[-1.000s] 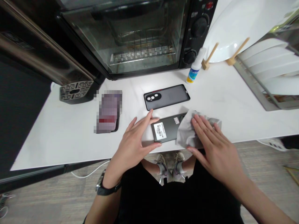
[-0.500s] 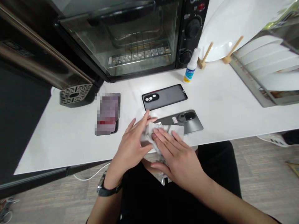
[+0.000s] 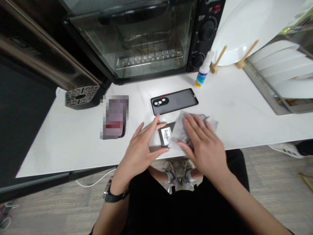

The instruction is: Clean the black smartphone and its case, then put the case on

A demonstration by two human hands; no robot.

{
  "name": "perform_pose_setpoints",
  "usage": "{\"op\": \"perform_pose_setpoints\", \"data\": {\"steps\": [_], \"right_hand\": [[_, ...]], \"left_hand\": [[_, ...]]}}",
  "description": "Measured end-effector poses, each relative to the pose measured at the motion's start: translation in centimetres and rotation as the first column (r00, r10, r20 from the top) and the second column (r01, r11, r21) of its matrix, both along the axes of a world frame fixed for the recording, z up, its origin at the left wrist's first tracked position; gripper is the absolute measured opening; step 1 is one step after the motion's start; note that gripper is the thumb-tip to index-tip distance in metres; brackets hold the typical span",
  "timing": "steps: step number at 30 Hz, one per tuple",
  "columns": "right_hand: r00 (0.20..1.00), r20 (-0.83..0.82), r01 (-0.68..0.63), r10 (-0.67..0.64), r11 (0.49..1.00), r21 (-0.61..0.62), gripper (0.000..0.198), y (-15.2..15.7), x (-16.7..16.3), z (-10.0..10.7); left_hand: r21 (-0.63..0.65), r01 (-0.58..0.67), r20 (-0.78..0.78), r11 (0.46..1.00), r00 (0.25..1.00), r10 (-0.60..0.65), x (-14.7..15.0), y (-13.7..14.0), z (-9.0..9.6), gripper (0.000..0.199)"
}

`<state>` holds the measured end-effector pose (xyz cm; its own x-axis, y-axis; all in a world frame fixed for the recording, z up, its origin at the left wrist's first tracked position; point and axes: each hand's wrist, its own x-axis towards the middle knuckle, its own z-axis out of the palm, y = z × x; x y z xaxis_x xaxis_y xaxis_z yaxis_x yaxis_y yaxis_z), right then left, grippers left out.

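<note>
A grey phone (image 3: 166, 135) lies back up near the counter's front edge, a white barcode label at its left end. My left hand (image 3: 140, 147) grips that end, thumb at the near edge and fingertips at the far edge. A thin grey cloth (image 3: 178, 126) covers the rest of the phone, camera area included. My right hand (image 3: 206, 152) holds the cloth down flat against it under its fingers. Just behind lies a phone case (image 3: 179, 101), dark-rimmed and see-through, with a camera cutout at its left.
On the white counter (image 3: 73, 143), another phone (image 3: 114, 117) with a blurred screen lies at left. A spray bottle (image 3: 203, 72) stands before the toaster oven (image 3: 151, 73). A drip tray (image 3: 81, 96) juts out at back left; white plates (image 3: 276, 62) fill a rack at right.
My right hand has slid the cloth rightward along the phone, uncovering the label end and covering the camera end. My left hand stays at the left end. The view has shifted slightly.
</note>
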<state>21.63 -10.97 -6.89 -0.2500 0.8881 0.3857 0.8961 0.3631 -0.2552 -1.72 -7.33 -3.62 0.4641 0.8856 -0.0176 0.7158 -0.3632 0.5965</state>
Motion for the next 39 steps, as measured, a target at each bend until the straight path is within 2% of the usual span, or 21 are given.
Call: {"op": "perform_pose_setpoints", "data": {"steps": [3,6,9,12,14,17,20,22,23,25,28,30,32,36,39], "right_hand": [[0.986,-0.017,-0.166,0.165,0.985,-0.049,0.075,-0.8,-4.4,0.2],[0.971,-0.04,-0.237,0.235,0.969,-0.063,0.071,-1.4,-5.7,0.2],[0.975,-0.027,-0.224,0.222,0.973,-0.057,0.065,-1.1,-2.8,0.3],[0.996,0.012,-0.086,0.087,0.996,-0.026,0.062,-0.4,1.3,0.3],[1.0,0.026,-0.009,0.009,1.0,-0.004,0.062,-0.1,2.4,0.2],[1.0,0.016,-0.011,0.011,1.0,-0.001,0.075,-0.7,0.2,0.1],[0.985,-0.016,-0.173,0.172,0.984,-0.042,0.083,-1.6,-3.7,0.1],[0.967,-0.033,-0.253,0.251,0.965,-0.067,0.08,-1.7,-4.6,0.3],[0.968,-0.034,-0.252,0.25,0.965,-0.069,0.078,-1.6,-4.2,0.3],[0.984,-0.017,-0.177,0.177,0.983,-0.047,0.074,-1.1,-1.9,0.2],[1.0,0.018,0.01,-0.01,1.0,0.005,0.071,-0.2,2.3,-0.3],[0.997,0.028,0.075,-0.076,0.997,0.016,0.07,0.0,3.3,-0.5],[0.997,0.027,0.07,-0.07,0.997,0.017,0.071,-0.3,2.1,-0.6],[0.988,-0.023,-0.154,0.153,0.988,-0.034,0.079,-1.6,-3.6,-0.2],[0.973,-0.052,-0.228,0.226,0.972,-0.052,0.08,-1.9,-4.8,0.1]], "left_hand": [[-0.005,-0.007,-0.008,1.0,1.0,0.007,-0.2,0.0,-0.2,0.108],[-0.013,-0.005,-0.016,1.0,1.0,0.005,-0.3,0.0,-0.3,0.105],[0.005,0.003,-0.015,1.0,1.0,-0.003,-0.3,0.1,-0.2,0.105],[0.016,0.0,-0.001,1.0,1.0,0.0,0.0,0.0,0.0,0.105],[0.017,-0.004,0.004,1.0,1.0,0.004,0.2,0.0,0.0,0.104],[0.02,-0.009,0.007,1.0,1.0,0.009,0.2,0.0,0.0,0.101],[0.014,-0.007,0.013,1.0,1.0,0.007,0.1,0.0,-0.1,0.099],[0.007,0.002,0.017,1.0,1.0,-0.002,0.0,0.0,-0.1,0.1],[0.005,0.005,0.017,1.0,1.0,-0.005,0.0,0.0,-0.1,0.099],[0.007,0.003,0.013,1.0,1.0,-0.003,0.0,0.0,-0.1,0.1],[0.011,-0.014,0.007,1.0,1.0,0.014,0.1,0.0,-0.1,0.102],[0.018,-0.022,0.009,1.0,1.0,0.022,0.2,0.0,-0.2,0.102],[0.025,-0.023,0.015,0.999,1.0,0.022,0.2,-0.1,-0.3,0.1],[0.011,-0.007,0.014,1.0,1.0,0.007,0.0,0.0,-0.4,0.097],[-0.009,0.007,0.009,1.0,1.0,-0.007,-0.2,0.0,-0.3,0.098]]}}
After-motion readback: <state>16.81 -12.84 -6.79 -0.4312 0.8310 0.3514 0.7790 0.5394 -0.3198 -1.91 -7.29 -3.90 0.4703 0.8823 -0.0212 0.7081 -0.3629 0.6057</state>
